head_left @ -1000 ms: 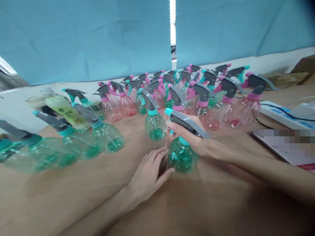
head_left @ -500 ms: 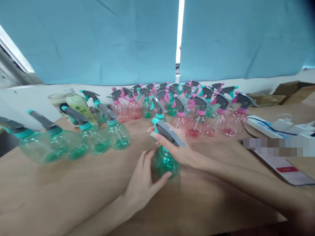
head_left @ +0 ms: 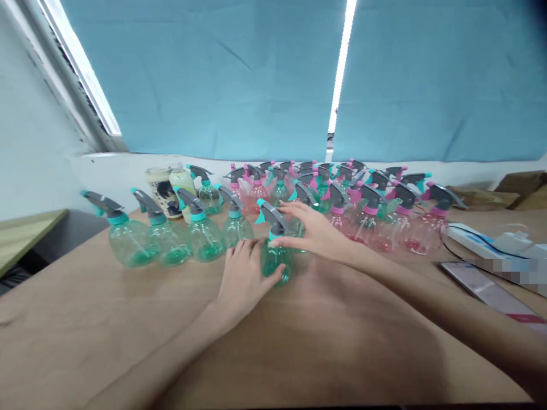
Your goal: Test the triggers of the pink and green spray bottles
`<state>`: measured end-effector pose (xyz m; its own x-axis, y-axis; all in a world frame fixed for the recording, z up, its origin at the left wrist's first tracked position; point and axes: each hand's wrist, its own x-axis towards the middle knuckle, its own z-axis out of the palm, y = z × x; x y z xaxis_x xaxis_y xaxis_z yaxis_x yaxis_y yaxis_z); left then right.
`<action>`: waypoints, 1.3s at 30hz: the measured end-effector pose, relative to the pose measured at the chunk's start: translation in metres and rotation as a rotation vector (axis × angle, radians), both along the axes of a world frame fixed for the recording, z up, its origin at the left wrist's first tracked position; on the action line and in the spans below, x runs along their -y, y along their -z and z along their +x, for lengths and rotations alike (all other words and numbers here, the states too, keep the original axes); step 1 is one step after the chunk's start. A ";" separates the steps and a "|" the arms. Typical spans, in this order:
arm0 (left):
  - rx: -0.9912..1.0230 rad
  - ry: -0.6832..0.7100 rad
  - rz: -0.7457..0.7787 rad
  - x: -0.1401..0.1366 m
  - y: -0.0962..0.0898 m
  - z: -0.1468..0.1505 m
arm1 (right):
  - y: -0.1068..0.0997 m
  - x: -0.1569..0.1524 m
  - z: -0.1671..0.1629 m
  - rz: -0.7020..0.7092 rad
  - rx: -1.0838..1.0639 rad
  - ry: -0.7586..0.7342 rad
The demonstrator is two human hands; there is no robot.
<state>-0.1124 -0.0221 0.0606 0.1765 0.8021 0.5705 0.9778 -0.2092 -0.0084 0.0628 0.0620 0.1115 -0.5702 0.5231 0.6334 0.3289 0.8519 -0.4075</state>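
A green spray bottle [head_left: 276, 263] with a grey trigger head and turquoise collar stands on the table in front of me. My left hand [head_left: 245, 276] is wrapped round its body from the left, the thumb across the front. Beside the spray head is my right hand [head_left: 318, 234], its fingers stretched out behind and its thumb tip close to the collar; whether the thumb touches cannot be made out. To the left is a row of several green spray bottles [head_left: 205, 238]. Pink spray bottles [head_left: 387, 230] stand to the right and behind, mixed with green ones.
A patterned cup [head_left: 164, 191] and a pale yellow-green bottle [head_left: 178, 177] stand at the back left. On the right lie a phone [head_left: 482, 285], a white power strip [head_left: 470, 239] with cables, and cardboard [head_left: 519, 191]. A blue curtain [head_left: 222, 85] hangs behind the table [head_left: 273, 347].
The view has swung left and tilted. The held spray bottle has moved away from me, toward the left row's right end. My right hand's fingers have spread from around its neck.
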 end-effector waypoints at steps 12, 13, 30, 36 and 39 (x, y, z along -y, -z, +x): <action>-0.157 -0.108 0.009 -0.051 -0.022 0.003 | -0.041 -0.034 0.017 0.178 0.312 0.658; -0.170 -0.116 0.013 -0.053 -0.024 0.003 | -0.041 -0.037 0.013 0.155 0.350 0.675; -0.152 -0.102 0.099 -0.042 -0.021 -0.006 | -0.026 -0.024 0.016 0.017 0.368 0.530; 0.209 0.243 -0.076 -0.010 -0.004 0.020 | -0.011 0.021 0.046 -0.016 0.232 0.401; 0.370 0.358 -0.282 0.002 0.008 0.041 | -0.005 0.045 0.063 -0.041 0.111 0.298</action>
